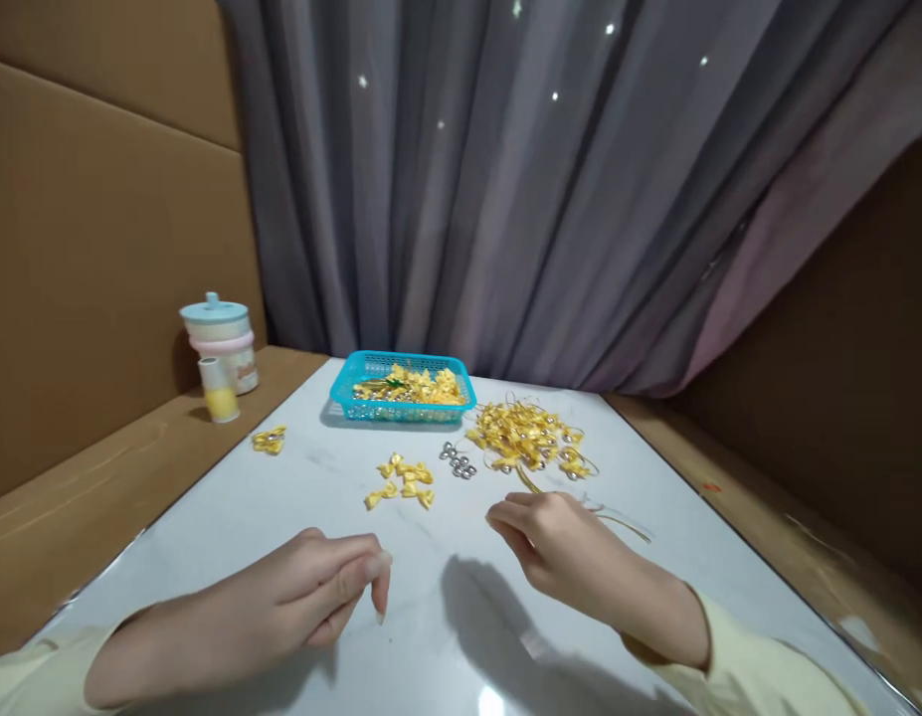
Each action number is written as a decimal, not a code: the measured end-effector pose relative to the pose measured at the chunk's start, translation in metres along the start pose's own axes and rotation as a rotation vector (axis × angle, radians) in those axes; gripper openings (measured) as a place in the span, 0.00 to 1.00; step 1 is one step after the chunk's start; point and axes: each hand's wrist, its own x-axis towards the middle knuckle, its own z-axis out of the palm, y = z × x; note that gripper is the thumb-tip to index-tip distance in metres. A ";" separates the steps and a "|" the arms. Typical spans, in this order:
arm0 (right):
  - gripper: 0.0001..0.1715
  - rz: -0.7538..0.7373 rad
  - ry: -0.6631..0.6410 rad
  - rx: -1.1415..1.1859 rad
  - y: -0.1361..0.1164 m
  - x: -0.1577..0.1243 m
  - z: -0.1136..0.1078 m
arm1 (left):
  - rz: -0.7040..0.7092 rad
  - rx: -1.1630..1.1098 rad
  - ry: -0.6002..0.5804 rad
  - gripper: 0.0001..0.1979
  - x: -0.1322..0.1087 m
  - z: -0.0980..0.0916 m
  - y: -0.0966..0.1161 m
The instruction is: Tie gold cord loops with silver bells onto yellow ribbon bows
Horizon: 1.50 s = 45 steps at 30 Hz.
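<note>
My left hand (326,587) hangs over the near left of the white marbled tabletop (393,636), fingers curled closed with the thumb against them; my right hand (557,537) has its fingertips drawn together beside thin gold cords (531,481). Whether either pinches anything, I cannot tell. Small yellow satin bows (418,475) lie beyond, between my hands, near shiny silver beads (461,467). Far right is a heap of yellow bows with wire loops (524,435), beside a blue plastic mesh basket (401,412). The brown print on the far-left lidded cup (222,333) is unreadable.
</note>
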 end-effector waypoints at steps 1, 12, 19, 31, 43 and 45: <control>0.15 0.050 -0.004 0.142 0.005 -0.005 0.002 | -0.019 0.034 -0.010 0.22 0.006 0.004 0.003; 0.13 0.665 0.292 1.346 0.059 -0.022 0.021 | -0.027 -0.149 -0.281 0.21 0.061 0.032 0.013; 0.11 0.714 0.485 1.496 0.074 -0.023 0.039 | -0.060 -0.671 -0.522 0.18 0.083 0.041 -0.029; 0.10 0.793 0.643 1.673 0.074 -0.016 0.057 | -0.046 -0.833 -0.667 0.11 0.095 0.034 -0.052; 0.12 0.757 0.777 1.819 0.086 -0.017 0.060 | -0.048 -0.833 -0.689 0.13 0.094 0.035 -0.055; 0.11 0.724 0.816 1.853 0.087 -0.017 0.059 | -0.059 -0.847 -0.685 0.12 0.093 0.035 -0.055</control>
